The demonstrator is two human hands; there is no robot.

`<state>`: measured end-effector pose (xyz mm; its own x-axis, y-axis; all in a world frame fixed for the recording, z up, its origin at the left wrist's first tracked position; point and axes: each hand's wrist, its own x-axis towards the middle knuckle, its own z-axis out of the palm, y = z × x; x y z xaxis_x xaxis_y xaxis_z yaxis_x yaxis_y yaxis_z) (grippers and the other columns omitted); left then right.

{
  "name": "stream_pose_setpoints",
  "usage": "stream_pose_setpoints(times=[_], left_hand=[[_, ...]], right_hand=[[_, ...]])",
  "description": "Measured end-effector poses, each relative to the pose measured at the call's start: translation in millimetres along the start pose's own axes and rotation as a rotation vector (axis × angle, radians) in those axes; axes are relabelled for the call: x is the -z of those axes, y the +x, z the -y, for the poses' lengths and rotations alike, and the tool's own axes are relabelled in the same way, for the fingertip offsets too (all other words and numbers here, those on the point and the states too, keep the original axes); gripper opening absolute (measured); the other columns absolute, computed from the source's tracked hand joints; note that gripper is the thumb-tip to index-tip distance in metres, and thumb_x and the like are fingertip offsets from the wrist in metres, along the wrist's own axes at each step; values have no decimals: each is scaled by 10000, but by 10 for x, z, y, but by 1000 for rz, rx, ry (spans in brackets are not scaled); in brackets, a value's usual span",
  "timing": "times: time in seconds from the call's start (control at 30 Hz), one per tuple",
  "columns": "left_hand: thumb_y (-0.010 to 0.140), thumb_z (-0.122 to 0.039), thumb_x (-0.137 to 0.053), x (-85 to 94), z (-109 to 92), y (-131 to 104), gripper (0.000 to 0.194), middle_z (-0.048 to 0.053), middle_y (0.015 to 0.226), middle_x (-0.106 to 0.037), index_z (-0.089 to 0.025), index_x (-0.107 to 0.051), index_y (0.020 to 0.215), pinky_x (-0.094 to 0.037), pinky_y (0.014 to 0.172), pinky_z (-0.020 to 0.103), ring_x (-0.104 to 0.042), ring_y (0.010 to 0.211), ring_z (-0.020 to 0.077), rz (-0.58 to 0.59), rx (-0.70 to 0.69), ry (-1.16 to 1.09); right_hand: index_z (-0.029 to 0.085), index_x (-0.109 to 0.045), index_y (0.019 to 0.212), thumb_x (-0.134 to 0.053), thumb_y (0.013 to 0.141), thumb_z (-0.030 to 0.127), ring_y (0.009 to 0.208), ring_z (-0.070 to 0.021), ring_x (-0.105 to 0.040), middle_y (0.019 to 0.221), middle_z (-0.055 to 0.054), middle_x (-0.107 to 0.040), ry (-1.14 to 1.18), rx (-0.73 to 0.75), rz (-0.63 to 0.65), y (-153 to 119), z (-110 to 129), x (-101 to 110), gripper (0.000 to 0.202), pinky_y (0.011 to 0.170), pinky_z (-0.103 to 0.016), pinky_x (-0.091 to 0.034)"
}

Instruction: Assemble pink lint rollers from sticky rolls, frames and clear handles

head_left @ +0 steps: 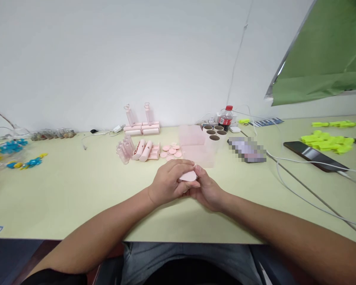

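A pale pink piece with a rounded end is held between both hands above the table. My left hand wraps round it from the left, fingers over its top. From the right, my right hand closes on its other end, thumb at the top. The fingers hide most of the piece. Just beyond the hands lie pink discs. Left of these are pink cylindrical parts and clear pink tubes. Translucent pink sheets lie behind the hands.
Brown-rimmed tubes stand near a cola bottle. To the right are a blurred phone-like object, a black phone, white cables and yellow-green pieces. Blue and yellow pieces lie at the left. Pink stands are by the wall.
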<state>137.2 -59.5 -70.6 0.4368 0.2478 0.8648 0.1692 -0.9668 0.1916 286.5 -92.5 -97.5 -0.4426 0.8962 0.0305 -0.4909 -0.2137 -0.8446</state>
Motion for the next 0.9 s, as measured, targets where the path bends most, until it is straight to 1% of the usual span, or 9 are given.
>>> stream_pose_setpoints(times=[0.1, 0.2, 0.4, 0.53, 0.63, 0.7, 0.9], left_hand=[[898, -484, -591, 11, 2, -9, 351, 124, 1044, -712, -186, -610, 1082, -568, 848, 340, -686, 983, 207, 2, 8, 16], [907, -485, -574, 22, 1, -17, 343, 121, 1029, -711, -191, -610, 1081, -570, 829, 341, -687, 966, 207, 12, 15, 41], [918, -466, -565, 19, -11, -14, 315, 120, 993, -704, -184, -613, 1052, -574, 790, 327, -680, 925, 199, 6, 18, 47], [919, -452, -568, 9, -17, -19, 302, 120, 985, -699, -182, -618, 1045, -573, 787, 329, -677, 909, 198, 3, 20, 44], [929, -452, -549, 7, -28, -19, 294, 113, 980, -699, -186, -619, 1035, -571, 783, 327, -674, 901, 195, 5, 34, 61], [929, -447, -551, 7, -35, -16, 287, 108, 966, -699, -187, -619, 1027, -569, 775, 325, -672, 887, 194, 1, 36, 71], [927, -434, -559, 0, -43, -21, 275, 98, 919, -690, -178, -611, 1010, -555, 734, 312, -655, 840, 186, -22, 38, 94]], right_hand=[[188, -640, 920, -569, 777, 740, 855, -246, -649, 768, -60, -678, -16, 2, -31, -8, -5, -27, 575, 781, -444, -542], [182, -644, 920, -551, 783, 750, 843, -238, -644, 798, -67, -681, -26, 2, -26, -13, -3, -55, 591, 747, -423, -550], [178, -658, 897, -519, 775, 783, 791, -230, -644, 760, -68, -680, -35, 7, -21, -13, -23, -66, 632, 682, -393, -551], [158, -667, 777, -496, 758, 813, 775, -231, -639, 718, -75, -668, -48, 19, -22, -12, -54, -61, 677, 680, -393, -552], [153, -659, 677, -451, 768, 827, 780, -231, -632, 695, -85, -658, -57, 24, -12, -11, -71, -57, 711, 695, -396, -553], [151, -653, 647, -426, 782, 826, 785, -231, -628, 692, -91, -654, -62, 19, -3, -9, -79, -53, 725, 703, -396, -552], [158, -653, 738, -455, 810, 786, 740, -198, -618, 747, -74, -663, -16, 30, -6, -3, -106, -47, 662, 687, -370, -544]])
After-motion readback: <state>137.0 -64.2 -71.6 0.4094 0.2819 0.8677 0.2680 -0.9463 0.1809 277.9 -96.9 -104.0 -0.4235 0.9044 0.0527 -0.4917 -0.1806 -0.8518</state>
